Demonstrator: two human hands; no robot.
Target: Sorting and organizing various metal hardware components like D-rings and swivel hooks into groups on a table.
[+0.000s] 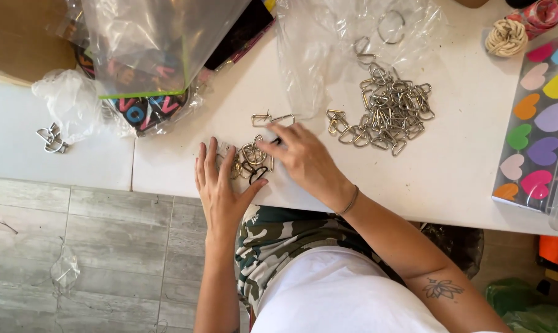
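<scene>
My left hand (219, 185) lies flat at the front edge of the white table (451, 160), fingers spread, touching a small cluster of metal rings (252, 155). Over the same cluster rests my right hand (302, 155), fingertips on the rings, with a black ring (258, 174) just below them. Whether either hand pinches a ring is hard to tell. Two rectangular buckles (273, 119) lie just beyond my right fingers. A large pile of silver D-rings and buckles (390, 111) sits to the right on a clear plastic bag (328, 43).
A clear bag with colourful letter pieces (146, 108) lies at the back left. A few metal rings (51, 139) rest on the left table. A sheet of coloured hearts (538, 123) is at the right, a cord ball (506, 37) behind it. Grey floor planks (94, 246) lie below.
</scene>
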